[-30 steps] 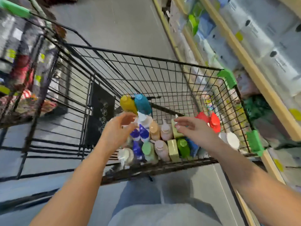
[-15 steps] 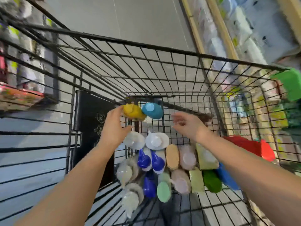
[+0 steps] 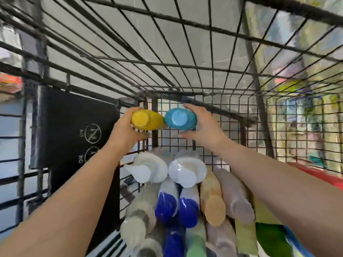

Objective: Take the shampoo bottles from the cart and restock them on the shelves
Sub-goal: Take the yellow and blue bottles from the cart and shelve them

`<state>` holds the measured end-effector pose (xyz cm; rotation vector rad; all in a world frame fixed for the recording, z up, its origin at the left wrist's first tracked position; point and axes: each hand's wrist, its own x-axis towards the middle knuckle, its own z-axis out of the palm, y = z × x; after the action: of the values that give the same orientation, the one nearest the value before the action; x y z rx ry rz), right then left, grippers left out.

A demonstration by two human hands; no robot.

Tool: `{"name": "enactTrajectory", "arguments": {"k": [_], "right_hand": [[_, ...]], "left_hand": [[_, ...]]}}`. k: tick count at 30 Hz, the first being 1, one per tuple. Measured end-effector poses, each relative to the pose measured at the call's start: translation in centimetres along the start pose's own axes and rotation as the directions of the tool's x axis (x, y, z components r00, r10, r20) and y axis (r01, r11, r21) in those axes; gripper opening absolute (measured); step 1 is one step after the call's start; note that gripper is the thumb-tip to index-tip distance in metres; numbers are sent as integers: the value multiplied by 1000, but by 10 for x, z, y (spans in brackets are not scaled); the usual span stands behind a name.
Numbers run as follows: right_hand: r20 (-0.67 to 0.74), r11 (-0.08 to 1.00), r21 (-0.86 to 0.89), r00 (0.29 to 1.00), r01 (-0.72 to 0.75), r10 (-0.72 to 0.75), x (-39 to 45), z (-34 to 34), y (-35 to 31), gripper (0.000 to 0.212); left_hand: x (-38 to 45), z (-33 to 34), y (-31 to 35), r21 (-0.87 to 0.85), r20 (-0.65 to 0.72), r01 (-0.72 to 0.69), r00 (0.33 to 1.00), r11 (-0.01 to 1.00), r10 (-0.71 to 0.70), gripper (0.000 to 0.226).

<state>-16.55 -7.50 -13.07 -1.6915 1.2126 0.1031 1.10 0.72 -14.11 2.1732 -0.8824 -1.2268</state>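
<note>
Black placard with crossed-out circle symbols hung on the left mesh; grey floor showed through; red item lay right.

The cart holds one yellow bottle, one teal bottle, two white-capped bottles, and two blue-capped bottles; two hands reach in.
</note>
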Motion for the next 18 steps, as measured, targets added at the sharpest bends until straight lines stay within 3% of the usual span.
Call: {"name": "enactTrajectory", "arguments": {"k": [6, 12, 18], "right_hand": [[-39, 995, 104, 999, 6, -2, 6, 4, 1, 62], [-157, 995, 103, 988, 9, 7, -24, -13, 1, 60], [-330, 983, 144, 942, 110, -57, -97, -46, -22, 58]], "left_hand": [[6, 4, 1, 84, -24, 15, 1000, 996, -13, 58], [-23, 1, 32, 187, 64, -140, 989, 972, 130, 51], [-75, -16, 80, 4, 42, -263, 964, 965, 262, 48]]}}
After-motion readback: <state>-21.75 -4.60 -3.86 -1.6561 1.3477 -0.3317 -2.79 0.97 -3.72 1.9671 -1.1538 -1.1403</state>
